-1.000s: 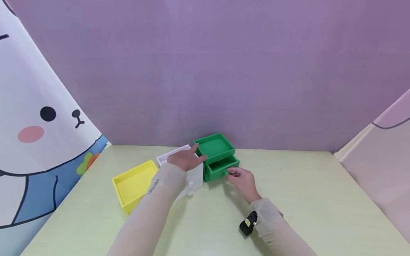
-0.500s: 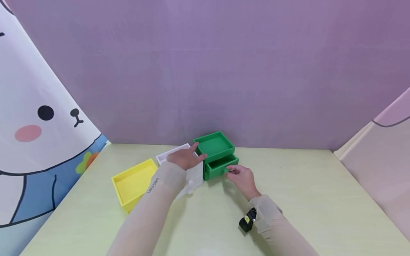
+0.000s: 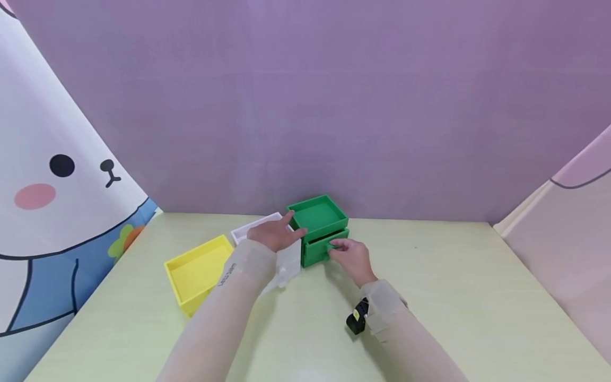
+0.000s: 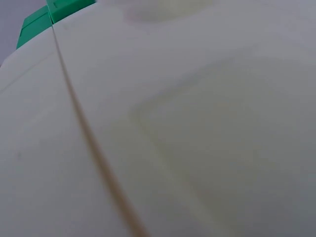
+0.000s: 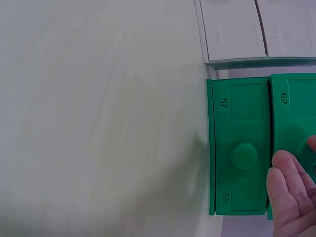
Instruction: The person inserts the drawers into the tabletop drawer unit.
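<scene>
A small green drawer box (image 3: 317,217) with a tray-like top stands near the purple backdrop. Its upper drawer (image 3: 324,246) juts out slightly, leaving a narrow dark gap. My right hand (image 3: 352,260) pinches that drawer's knob with thumb and finger; in the right wrist view, fingers (image 5: 291,190) lie before the upper front, partly out of frame. The lower drawer, with a round knob (image 5: 244,156), sits flush. My left hand (image 3: 274,235), fingers spread, rests against the box's left side. Only a green corner (image 4: 37,24) of it shows in the left wrist view.
A white drawer box (image 3: 289,260) stands left of the green one, partly behind my left hand. Farther left is a yellow box (image 3: 198,270) with a shallow top, partly covered by my left sleeve. The purple backdrop (image 3: 305,106) rises behind the pale table (image 3: 453,297).
The green upper drawer has slid inward from well out to nearly flush, with my right hand moving along left at its knob. My left hand has stayed in place.
</scene>
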Demonstrator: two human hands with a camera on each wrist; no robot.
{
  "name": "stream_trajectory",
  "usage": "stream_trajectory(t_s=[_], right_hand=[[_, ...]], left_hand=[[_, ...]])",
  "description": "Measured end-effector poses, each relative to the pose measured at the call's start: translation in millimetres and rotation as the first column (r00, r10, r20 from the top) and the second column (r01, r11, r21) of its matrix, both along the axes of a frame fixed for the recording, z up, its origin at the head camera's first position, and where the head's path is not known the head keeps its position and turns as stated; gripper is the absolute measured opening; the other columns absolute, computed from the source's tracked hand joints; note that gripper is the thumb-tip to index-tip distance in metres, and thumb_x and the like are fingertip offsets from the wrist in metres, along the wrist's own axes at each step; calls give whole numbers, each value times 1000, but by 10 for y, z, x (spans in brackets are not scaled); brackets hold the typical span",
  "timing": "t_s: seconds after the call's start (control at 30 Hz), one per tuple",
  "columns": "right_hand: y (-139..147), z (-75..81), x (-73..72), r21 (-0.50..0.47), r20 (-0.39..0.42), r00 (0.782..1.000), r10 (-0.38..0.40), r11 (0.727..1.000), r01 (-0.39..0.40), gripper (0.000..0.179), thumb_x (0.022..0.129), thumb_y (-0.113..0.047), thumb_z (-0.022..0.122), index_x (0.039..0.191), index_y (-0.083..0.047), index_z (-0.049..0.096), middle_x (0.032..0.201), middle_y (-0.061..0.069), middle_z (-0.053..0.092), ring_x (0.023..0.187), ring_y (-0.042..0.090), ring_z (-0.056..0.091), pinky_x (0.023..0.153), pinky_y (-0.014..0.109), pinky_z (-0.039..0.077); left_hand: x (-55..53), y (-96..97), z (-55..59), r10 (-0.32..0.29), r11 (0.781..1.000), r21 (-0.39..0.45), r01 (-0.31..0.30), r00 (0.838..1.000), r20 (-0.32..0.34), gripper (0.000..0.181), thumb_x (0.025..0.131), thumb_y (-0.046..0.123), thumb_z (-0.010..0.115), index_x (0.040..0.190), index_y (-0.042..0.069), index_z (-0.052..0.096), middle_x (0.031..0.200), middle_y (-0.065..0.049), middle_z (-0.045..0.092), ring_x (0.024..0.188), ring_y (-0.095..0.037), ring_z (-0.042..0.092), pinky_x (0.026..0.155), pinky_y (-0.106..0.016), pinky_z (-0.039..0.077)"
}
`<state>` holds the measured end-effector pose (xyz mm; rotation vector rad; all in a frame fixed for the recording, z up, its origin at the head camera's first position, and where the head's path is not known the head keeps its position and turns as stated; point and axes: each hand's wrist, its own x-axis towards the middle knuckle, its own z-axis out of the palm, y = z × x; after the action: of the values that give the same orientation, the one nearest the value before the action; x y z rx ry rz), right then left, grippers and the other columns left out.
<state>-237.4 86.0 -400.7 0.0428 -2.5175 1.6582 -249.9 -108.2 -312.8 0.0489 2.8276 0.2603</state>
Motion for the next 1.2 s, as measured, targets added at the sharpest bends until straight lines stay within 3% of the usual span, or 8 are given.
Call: stream_trajectory(t_s=[0.27, 0.47, 0.63, 1.0, 1.1, 1.2], right_hand=[[-24, 0, -28, -26, 14, 1000, 1, 1000, 0, 23, 78, -6, 67, 98, 2, 73, 81, 7, 70, 76, 15, 62, 65, 25, 48], [-56, 8, -39, -37, 18, 1000, -5, 999, 6, 23, 78, -6, 67, 99, 3, 72, 81, 7, 70, 76, 15, 62, 65, 25, 48], [-97, 3, -36, -56, 24, 1000, 5, 998, -4, 24, 78, -5, 67, 100, 4, 72, 82, 8, 70, 75, 14, 61, 65, 25, 48], [-102, 10, -84, -33, 38, 999, -15, 999, 16, 25, 78, -6, 66, 101, 2, 73, 86, 10, 71, 78, 17, 63, 67, 27, 50], [-99, 12, -89, -41, 37, 999, -11, 999, 12, 26, 78, -6, 66, 102, 3, 72, 85, 10, 71, 76, 15, 63, 66, 27, 50], [-92, 10, -94, -112, 71, 997, 14, 994, -6, 28, 79, -3, 65, 105, 5, 70, 81, 13, 71, 70, 13, 64, 66, 28, 52]], left_hand=[[-18, -3, -28, -3, 1000, -4, 3, 1000, -4, 76, 90, 72, 31, 154, 35, 13, 84, -3, 65, 55, -18, 50, 55, -33, 40], [-11, -13, -20, -4, 1000, -2, 4, 1000, -14, 75, 91, 71, 31, 154, 34, 14, 96, -5, 68, 58, -19, 54, 57, -34, 41], [12, -36, -8, 3, 1000, -15, -3, 1000, 6, 75, 91, 71, 30, 154, 34, 13, 80, -3, 64, 52, -17, 46, 54, -32, 38], [19, -18, 8, 1, 1000, -11, -1, 1000, 3, 75, 91, 71, 31, 154, 34, 12, 74, -3, 61, 51, -16, 43, 56, -33, 38], [17, -8, 8, 4, 1000, -15, -4, 1000, -4, 76, 91, 71, 31, 154, 34, 13, 78, -4, 63, 52, -17, 45, 57, -33, 39], [15, 4, -1, -17, 999, -49, 17, 1000, -3, 73, 92, 69, 30, 154, 34, 12, 95, -4, 68, 50, -16, 44, 56, -33, 39]])
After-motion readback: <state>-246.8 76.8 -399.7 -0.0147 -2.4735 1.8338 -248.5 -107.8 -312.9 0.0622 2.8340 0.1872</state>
